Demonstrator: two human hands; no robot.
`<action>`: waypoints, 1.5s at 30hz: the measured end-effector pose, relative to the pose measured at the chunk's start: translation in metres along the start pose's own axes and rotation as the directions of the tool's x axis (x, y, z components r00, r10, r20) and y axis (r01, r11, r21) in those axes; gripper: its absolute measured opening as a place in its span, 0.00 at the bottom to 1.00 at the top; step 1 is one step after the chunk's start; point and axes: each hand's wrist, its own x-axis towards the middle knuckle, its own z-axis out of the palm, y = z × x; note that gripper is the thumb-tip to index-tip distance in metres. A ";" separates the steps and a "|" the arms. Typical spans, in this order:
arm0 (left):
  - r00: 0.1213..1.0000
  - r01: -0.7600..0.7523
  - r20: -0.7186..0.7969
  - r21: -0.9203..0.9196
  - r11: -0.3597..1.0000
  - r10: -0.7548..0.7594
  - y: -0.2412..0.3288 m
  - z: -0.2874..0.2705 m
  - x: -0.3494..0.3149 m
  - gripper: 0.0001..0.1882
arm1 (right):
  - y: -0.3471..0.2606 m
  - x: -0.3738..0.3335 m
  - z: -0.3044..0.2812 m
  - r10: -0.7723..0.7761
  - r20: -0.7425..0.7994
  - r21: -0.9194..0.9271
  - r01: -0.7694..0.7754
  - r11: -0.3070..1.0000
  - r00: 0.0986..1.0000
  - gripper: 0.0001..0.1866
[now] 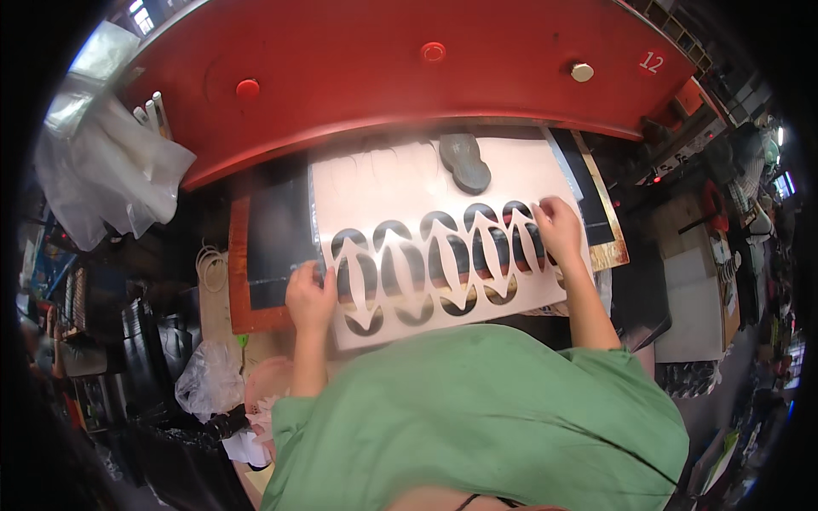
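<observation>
- Your left hand (310,294) was flat on the left edge of the big pale sheet with sole-shaped cutouts (400,183), fingers spread and pressing down, not really pinching anything.
- Your right hand (558,228) sat on the far right end of that same sheet, fingertips curled on the last cutout; couldn't tell if they were actually gripping the edge or just holding it down.
- Between your two hands ran the rows of oval holes, with a dark pad (277,238) showing through under them.
- Just beyond your right hand, up the sheet, a dark grey sole-shaped cutting die (465,162) lay on the uncut part.
- Past that was the red press head (341,77).
- Crumpled clear plastic (111,183) hung well off beyond your left hand.
</observation>
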 end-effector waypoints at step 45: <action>0.913 -0.387 0.266 0.316 0.867 0.310 0.045 0.014 -0.069 0.34 | -0.085 0.023 0.033 0.017 0.436 0.414 -0.217 0.884 0.900 0.43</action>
